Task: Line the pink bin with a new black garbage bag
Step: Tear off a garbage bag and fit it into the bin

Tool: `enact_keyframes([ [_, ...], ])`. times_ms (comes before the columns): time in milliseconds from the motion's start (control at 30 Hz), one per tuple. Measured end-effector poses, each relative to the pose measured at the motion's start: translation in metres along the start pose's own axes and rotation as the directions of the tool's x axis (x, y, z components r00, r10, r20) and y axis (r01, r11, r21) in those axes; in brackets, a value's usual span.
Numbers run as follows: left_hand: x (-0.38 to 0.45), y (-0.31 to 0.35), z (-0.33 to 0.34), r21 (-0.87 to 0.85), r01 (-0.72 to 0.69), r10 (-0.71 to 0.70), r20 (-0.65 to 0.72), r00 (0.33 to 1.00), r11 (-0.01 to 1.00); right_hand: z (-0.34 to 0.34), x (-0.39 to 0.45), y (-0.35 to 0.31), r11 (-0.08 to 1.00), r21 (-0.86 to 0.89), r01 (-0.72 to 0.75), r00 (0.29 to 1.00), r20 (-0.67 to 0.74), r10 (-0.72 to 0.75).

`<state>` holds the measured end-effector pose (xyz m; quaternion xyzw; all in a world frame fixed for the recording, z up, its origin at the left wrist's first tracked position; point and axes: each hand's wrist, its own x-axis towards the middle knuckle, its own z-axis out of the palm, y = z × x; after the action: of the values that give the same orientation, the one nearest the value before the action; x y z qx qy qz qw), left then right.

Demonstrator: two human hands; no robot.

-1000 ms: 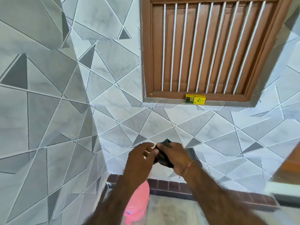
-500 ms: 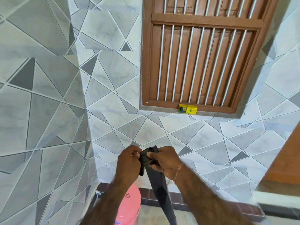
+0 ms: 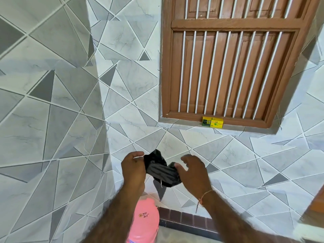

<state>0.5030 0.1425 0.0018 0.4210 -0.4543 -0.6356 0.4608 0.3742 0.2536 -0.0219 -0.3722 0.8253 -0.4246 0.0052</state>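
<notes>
A crumpled black garbage bag (image 3: 160, 170) is stretched between my two hands at chest height in front of the tiled wall. My left hand (image 3: 133, 170) pinches its left edge. My right hand (image 3: 192, 170) grips its right end with thumb and fingers. A loose tail of the bag hangs down between them. The pink bin (image 3: 144, 222) stands on the floor below, partly hidden by my left forearm; its opening is not visible.
A brown wooden window with white bars (image 3: 228, 64) fills the upper right. A small yellow box (image 3: 212, 122) sits on its sill. Grey tiled walls meet in a corner at left. A dark brick skirting (image 3: 184, 219) runs along the floor.
My hands have pulled apart, spreading the bag sideways. The long strip that hung straight down is now bunched up with only a short tail. The camera has tilted slightly up.
</notes>
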Motion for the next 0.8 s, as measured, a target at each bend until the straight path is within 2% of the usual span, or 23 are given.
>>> enact_keyframes([
  [67, -0.002, 0.001, 0.002, 0.072, -0.060, 0.061, -0.020, 0.998, 0.996, -0.007, -0.005, -0.017, 0.973, 0.175, 0.152, 0.988, -0.019, -0.151],
  [167, -0.005, 0.003, 0.006, 0.155, -0.129, 0.132, -0.013, 0.991, 0.979, -0.005, -0.008, -0.036, 0.951, 0.260, 0.168, 0.964, 0.159, -0.214],
  [267, -0.008, 0.002, 0.010, 0.175, -0.159, 0.158, 0.020, 0.987, 0.972, 0.008, -0.007, -0.038, 0.919, 0.394, -0.009, 0.951, 0.289, -0.114],
  [367, -0.007, -0.001, 0.008, 0.208, -0.181, 0.168, 0.079, 0.983, 0.961, 0.016, -0.007, -0.036, 0.731, 0.613, -0.299, 0.927, 0.370, 0.070],
  [433, -0.005, -0.002, 0.002, 0.264, -0.214, 0.189, 0.116, 0.975, 0.941, 0.015, -0.004, -0.033, 0.647, 0.665, -0.373, 0.914, 0.384, 0.132],
  [467, -0.003, -0.002, -0.001, 0.302, -0.226, 0.191, 0.142, 0.971, 0.926, 0.014, -0.001, -0.031, 0.667, 0.652, -0.361, 0.922, 0.356, 0.151],
  [533, -0.001, 0.001, -0.008, 0.393, -0.244, 0.167, 0.219, 0.961, 0.887, 0.012, 0.006, -0.026, 0.802, 0.543, -0.250, 0.965, 0.211, 0.159],
  [600, 0.000, 0.004, -0.014, 0.507, -0.265, 0.117, 0.305, 0.945, 0.820, 0.008, 0.012, -0.023, 0.931, 0.352, -0.097, 0.995, 0.028, 0.093],
  [667, -0.002, 0.007, -0.019, 0.561, -0.275, 0.083, 0.343, 0.936, 0.781, 0.003, 0.015, -0.020, 0.978, 0.209, -0.002, 0.996, -0.091, 0.021],
  [800, -0.013, 0.011, -0.018, 0.516, -0.294, 0.083, 0.393, 0.916, 0.805, 0.000, 0.015, -0.023, 0.948, 0.306, -0.084, 0.995, -0.027, 0.096],
])
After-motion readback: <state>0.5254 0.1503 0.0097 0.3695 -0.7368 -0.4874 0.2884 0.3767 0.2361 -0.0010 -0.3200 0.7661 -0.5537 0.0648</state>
